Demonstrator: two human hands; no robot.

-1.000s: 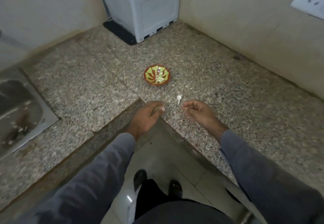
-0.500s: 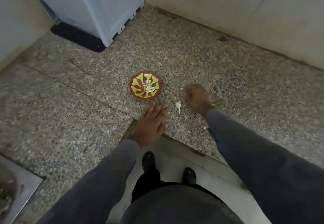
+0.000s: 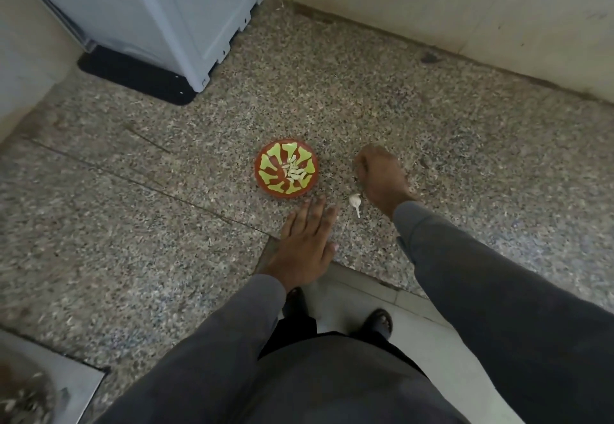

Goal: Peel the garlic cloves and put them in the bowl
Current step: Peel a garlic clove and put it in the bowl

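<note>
A red bowl [image 3: 286,191] with a green pattern stands on the speckled granite counter [image 3: 432,144] and holds several peeled garlic cloves [image 3: 295,171]. A small white garlic piece with a stem [image 3: 355,201] lies on the counter to the right of the bowl. My left hand [image 3: 302,244] lies flat on the counter just in front of the bowl, fingers straight, holding nothing. My right hand [image 3: 382,177] is on the counter right of the bowl, knuckles up and fingers curled under. Whatever is beneath those fingers is hidden.
A grey-white box-shaped appliance [image 3: 159,15] on a black mat [image 3: 133,78] fills the back left corner. Walls close off the back and right. A steel sink [image 3: 40,387] shows at the lower left. The counter's inner corner edge runs beneath my left hand, with floor and shoes below.
Both hands left the counter's front corner and went forward. The left one opened flat near the bowl. The right one moved past the garlic piece and curled down on the counter.
</note>
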